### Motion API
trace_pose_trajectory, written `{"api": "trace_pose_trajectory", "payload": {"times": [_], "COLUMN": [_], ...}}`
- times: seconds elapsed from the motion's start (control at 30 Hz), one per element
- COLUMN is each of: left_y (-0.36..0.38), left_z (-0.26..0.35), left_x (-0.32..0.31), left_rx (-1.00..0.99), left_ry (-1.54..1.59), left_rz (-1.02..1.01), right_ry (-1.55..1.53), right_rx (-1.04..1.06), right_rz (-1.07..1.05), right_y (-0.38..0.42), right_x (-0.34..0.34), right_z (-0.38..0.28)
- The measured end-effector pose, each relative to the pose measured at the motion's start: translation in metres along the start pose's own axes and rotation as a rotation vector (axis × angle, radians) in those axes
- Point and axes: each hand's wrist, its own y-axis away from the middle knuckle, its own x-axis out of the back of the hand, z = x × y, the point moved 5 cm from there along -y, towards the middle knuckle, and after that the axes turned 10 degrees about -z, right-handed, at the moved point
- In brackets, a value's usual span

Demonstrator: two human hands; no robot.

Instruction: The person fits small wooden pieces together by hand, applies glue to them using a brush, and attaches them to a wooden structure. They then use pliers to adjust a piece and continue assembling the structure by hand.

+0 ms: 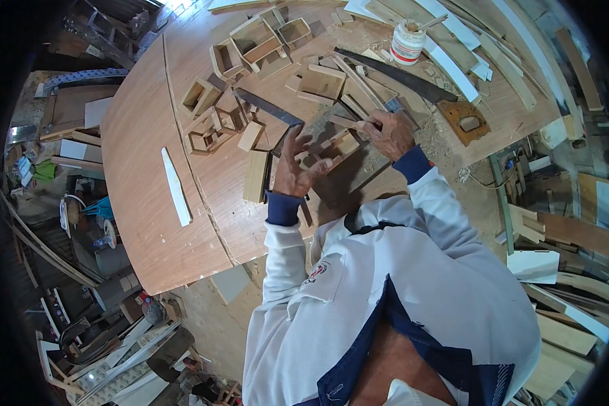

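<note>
My left hand [296, 169] is over the near edge of the wooden table [142, 169], its fingers apart, beside a small wooden box frame [342, 150]. In my right hand [390, 134], the fingers pinch a thin wooden strip [345, 122] that points left above that frame. A dark metal blade [267, 107] lies just beyond my left fingertips. Near my left wrist stands a pale wooden block [256, 176]. Farther out is another open wooden box [321, 84].
Several small wooden boxes [256, 39] sit at the far side. A handsaw [465, 122] and a white jar [408, 42] are at the right, near long wood strips [514, 76]. A white pointed strip [176, 187] lies at the left.
</note>
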Motion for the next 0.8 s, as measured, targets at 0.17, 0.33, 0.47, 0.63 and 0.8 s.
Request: {"api": "trace_pose_trajectory", "payload": {"times": [0.17, 0.33, 0.47, 0.63, 0.8], "left_y": [0.023, 0.024, 0.023, 0.026, 0.025], "left_z": [-0.014, -0.022, -0.028, -0.022, -0.022], "left_x": [-0.013, -0.028, -0.032, -0.033, -0.035], "left_rx": [-0.05, -0.114, -0.097, -0.141, -0.13], "left_ry": [-0.268, -0.474, -0.475, -0.489, -0.471], "left_rz": [0.058, 0.161, 0.227, 0.298, 0.332], "right_ry": [0.123, 0.4, 0.246, -0.16, -0.388], "right_rx": [0.056, 0.373, 0.235, 0.133, -0.002], "right_rz": [0.078, 0.232, 0.185, 0.101, -0.175], "right_y": [-0.006, 0.003, 0.0, 0.023, 0.054], "right_x": [-0.005, -0.013, -0.014, -0.004, -0.023], "right_z": [0.015, 0.003, 0.01, 0.012, -0.002]}}
